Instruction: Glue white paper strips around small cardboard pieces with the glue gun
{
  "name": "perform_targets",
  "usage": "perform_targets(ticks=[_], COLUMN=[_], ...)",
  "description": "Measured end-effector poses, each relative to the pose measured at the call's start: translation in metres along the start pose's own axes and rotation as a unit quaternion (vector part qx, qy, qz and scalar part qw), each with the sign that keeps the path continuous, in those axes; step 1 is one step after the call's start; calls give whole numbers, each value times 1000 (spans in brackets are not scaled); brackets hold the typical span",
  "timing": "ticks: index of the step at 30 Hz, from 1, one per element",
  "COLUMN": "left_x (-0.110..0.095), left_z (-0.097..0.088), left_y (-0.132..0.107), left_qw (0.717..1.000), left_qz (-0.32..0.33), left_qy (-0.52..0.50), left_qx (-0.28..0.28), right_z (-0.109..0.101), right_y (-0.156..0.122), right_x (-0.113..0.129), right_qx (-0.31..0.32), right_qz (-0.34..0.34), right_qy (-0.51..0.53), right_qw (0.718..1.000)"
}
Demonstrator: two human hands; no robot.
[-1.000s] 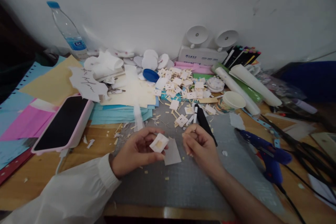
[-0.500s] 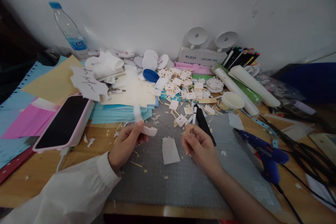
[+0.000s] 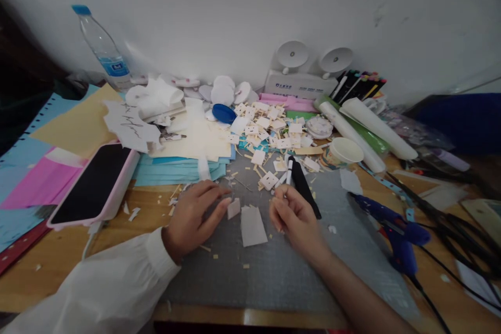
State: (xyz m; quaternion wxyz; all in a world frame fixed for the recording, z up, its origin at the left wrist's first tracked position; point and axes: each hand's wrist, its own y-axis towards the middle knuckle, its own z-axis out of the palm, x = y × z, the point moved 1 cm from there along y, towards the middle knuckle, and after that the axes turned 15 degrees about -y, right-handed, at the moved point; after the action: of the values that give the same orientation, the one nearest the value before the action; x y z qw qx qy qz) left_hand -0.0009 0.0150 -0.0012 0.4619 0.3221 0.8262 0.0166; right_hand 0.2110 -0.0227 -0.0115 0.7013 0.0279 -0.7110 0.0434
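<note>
My left hand [image 3: 199, 215] is over the grey cutting mat [image 3: 219, 287], its fingers spread and its palm down. Just beyond the thumb tip stands a small white folded piece [image 3: 234, 209]; whether the thumb touches it I cannot tell. To the right of that piece lies a flat white paper square [image 3: 253, 226] with a notched top edge. My right hand [image 3: 293, 214] is closed in a pinch, its fingertips pressed together; what they hold, if anything, is hidden. A white pen [image 3: 289, 171] and a black strip [image 3: 306, 188] lie just behind it.
Small square pieces with dots and sticks [image 3: 270, 128] are heaped at the back. A phone [image 3: 94, 182] lies left, and a blue glue gun [image 3: 391, 224] with a cord lies right. A paper cup [image 3: 342, 151] and a water bottle [image 3: 104, 47] stand behind.
My left hand has loosened its pinch and turned palm down, letting go of the white folded piece, which now stands on the mat. My right hand has hardly moved.
</note>
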Motion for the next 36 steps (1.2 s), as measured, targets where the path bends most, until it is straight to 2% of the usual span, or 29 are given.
perform_targets(ticks=[4, 9, 19, 28, 32, 34, 36], left_x=[-1, -1, -1, 0, -8, -14, -20], left_z=[4, 9, 9, 9, 6, 5, 4], left_y=[1, 1, 0, -1, -2, -3, -3], left_qw=[998, 996, 998, 998, 998, 992, 983], left_qz=[20, 2, -4, -10, 56, 93, 98], left_qy=[40, 57, 49, 53, -10, -78, -147], left_qx=[33, 64, 38, 39, 19, 24, 42], right_z=[1, 3, 6, 8, 10, 12, 13], right_y=[0, 0, -3, -11, -15, -16, -17], right_x=[0, 0, 4, 5, 6, 5, 4], right_qx=[11, 30, 86, 152, 182, 194, 201], right_qz=[-16, -14, -33, -26, -36, -49, -64], right_qy=[8, 5, -37, -64, -95, -129, -175], right_qw=[1000, 999, 995, 986, 978, 971, 962])
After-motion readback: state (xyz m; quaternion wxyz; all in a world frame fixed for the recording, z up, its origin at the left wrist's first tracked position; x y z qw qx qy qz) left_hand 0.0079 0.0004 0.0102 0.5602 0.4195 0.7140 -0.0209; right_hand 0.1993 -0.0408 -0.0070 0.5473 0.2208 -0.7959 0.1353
